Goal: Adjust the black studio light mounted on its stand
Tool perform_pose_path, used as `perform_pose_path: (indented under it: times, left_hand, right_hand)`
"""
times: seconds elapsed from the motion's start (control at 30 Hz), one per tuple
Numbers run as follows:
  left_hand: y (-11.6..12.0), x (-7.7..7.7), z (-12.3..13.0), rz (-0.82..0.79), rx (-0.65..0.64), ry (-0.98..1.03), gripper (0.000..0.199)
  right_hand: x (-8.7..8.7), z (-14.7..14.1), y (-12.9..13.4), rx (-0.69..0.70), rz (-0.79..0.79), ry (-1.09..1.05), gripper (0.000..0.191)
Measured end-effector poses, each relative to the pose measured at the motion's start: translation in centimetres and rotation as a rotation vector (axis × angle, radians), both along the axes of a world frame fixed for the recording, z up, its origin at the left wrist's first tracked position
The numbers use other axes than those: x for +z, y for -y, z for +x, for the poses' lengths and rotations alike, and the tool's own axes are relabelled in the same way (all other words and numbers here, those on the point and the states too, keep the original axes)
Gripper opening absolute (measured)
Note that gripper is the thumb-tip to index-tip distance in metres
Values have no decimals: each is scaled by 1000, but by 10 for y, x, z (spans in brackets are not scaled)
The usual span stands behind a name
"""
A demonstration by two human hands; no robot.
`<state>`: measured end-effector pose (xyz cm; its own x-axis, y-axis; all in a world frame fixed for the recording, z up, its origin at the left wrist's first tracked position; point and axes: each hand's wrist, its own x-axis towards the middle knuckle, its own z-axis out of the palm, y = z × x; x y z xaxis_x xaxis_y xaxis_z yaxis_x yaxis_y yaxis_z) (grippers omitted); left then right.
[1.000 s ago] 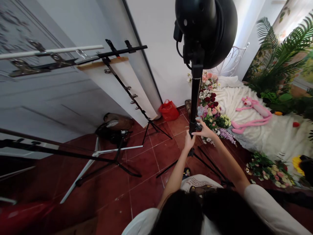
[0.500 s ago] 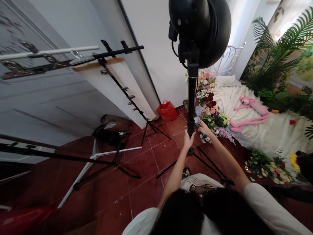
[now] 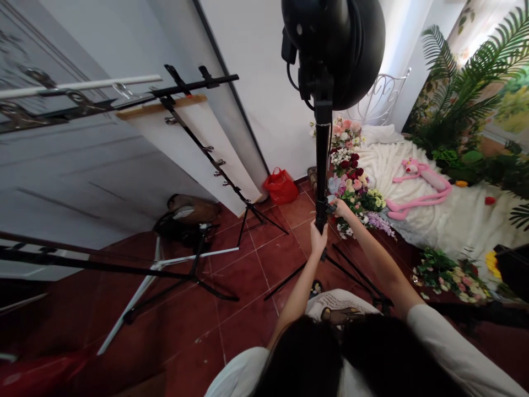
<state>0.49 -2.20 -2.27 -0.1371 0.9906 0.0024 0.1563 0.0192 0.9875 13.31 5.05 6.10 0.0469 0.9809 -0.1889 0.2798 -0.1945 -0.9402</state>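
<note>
In front of me stands a black light stand (image 3: 323,149), with a large black studio light (image 3: 330,49) mounted at its top. My left hand (image 3: 318,238) is wrapped round the pole just below its collar. Slightly higher and on the right side, my right hand (image 3: 339,209) grips the clamp knob (image 3: 329,208) on the collar; the fingers partly cover it. Below my hands the stand's dark legs (image 3: 351,268) spread over the floor.
Left are a backdrop stand (image 3: 204,149) with clips, white tripod legs (image 3: 136,303) and a red bag (image 3: 281,186). Artificial flowers (image 3: 351,171) border a white fur-covered bed (image 3: 446,226) with a pink plush toy (image 3: 430,179). Palm fronds (image 3: 475,88) rise behind.
The view has shifted slightly, so most things appear a little further left. Both hands keep their places on the stand; my right fingers have closed in more around the knob.
</note>
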Motion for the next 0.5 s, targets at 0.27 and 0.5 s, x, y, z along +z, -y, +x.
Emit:
perform_pose_path:
  times: [0.27, 0.5]
  left_hand:
    - [54, -16, 24, -780, -356, 650, 29]
    - [66, 52, 91, -638, -1005, 744, 48]
  right_hand:
    - [-31, 60, 97, -269, -27, -199, 33]
    - [-66, 109, 244, -785, -50, -330, 39]
